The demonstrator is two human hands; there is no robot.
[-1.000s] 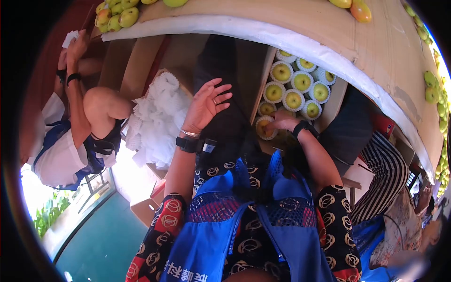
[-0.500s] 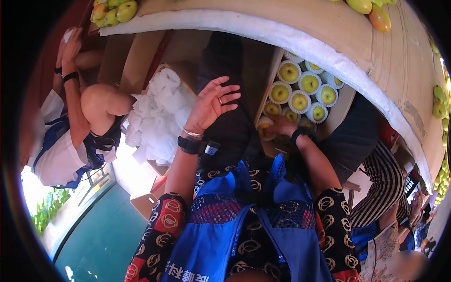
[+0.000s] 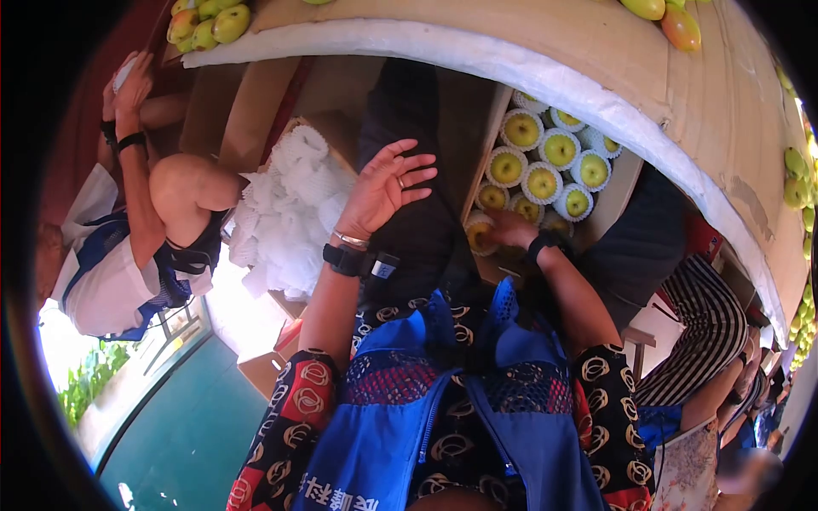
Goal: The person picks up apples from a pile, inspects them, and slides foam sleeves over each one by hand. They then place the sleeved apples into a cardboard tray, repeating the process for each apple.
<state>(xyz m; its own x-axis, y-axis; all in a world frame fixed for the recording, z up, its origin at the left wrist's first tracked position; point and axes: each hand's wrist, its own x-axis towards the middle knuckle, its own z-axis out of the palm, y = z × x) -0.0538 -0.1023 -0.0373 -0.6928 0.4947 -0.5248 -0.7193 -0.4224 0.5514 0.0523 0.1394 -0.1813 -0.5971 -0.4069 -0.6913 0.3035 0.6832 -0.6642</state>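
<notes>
The box of netted pears sits under the tabletop; the right hand rests on a pear at its near end; the heap of foam nets lies left of the raised left hand.

This is a fruit packing place, a sorting stall or packhouse open to daylight. The sign of it is the long padded surface, edged in white foam and strewn with loose green and reddish fruit. Just below that surface stands an open cardboard box, its fruits seated in rows, each in a white foam net sleeve. Also below the surface, off to the box's side, lies a heap of spare foam sleeves. Other people in blue aprons sit close beside the surface, and greenery shows beyond a teal floor.
</notes>
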